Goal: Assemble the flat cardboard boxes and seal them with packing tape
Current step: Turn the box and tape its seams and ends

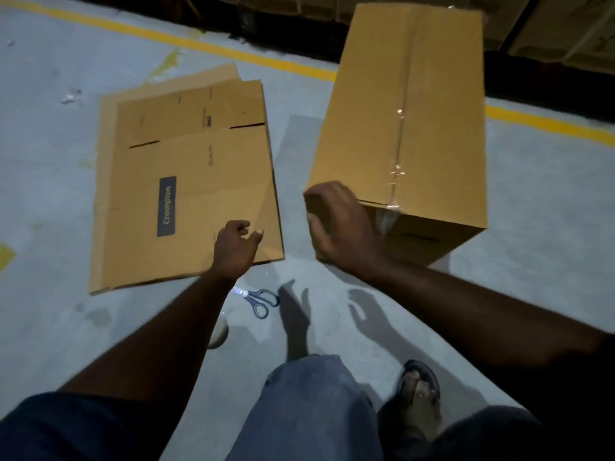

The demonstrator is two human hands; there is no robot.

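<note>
Built box (pixel 409 104): brown, closed, lying lengthwise on the floor to my right. Clear tape runs along the top seam and down the near end. My right grip (pixel 339 224) holds its near left corner. Flat box (pixel 186 181): brown, collapsed, flat on the floor at left, blue label up.

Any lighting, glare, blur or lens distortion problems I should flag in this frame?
Head view: dim overall, top edge nearly black; a hard light throws sharp hand shadows on the floor; glare spots on the tape of the taped box and on the scissors; right hand slightly motion-soft; wide lens slightly bends the yellow line.
</note>
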